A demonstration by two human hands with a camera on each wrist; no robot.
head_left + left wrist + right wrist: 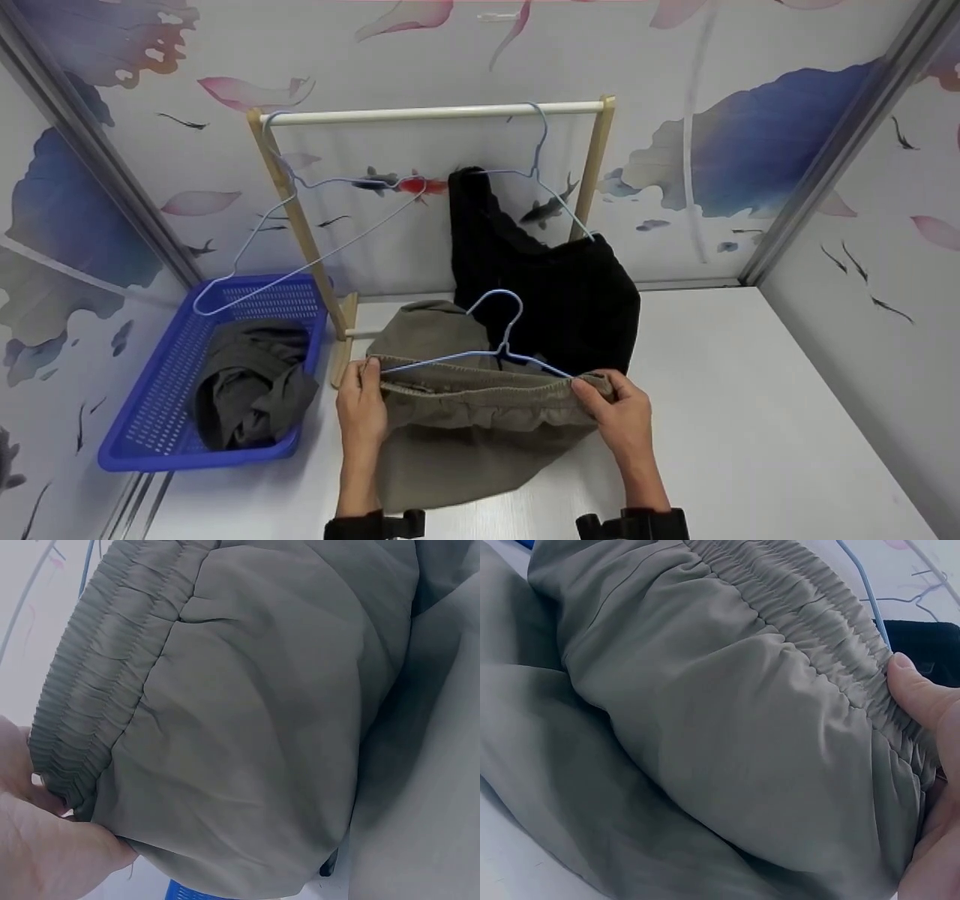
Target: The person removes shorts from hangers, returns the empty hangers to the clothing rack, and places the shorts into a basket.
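Olive-grey pants (480,457) with a gathered elastic waistband (112,667) are stretched between both hands above the white table. My left hand (361,409) pinches the left end of the waistband, thumb on top. At the other end, my right hand (624,420) grips the waistband between thumb and fingers. A blue wire hanger (504,348) has its arms inside the waist opening, its hook standing up. The hanger's tips are hidden near the hands. In the right wrist view, the right thumb (915,686) lies along the band beside the hanger wire.
Behind stands a rack with a white rail (435,114) and wooden legs. A bare blue hanger (247,247) hangs at its left, a black garment (555,300) on another hanger at its right. A blue basket (142,450) at left holds a dark grey garment (255,382).
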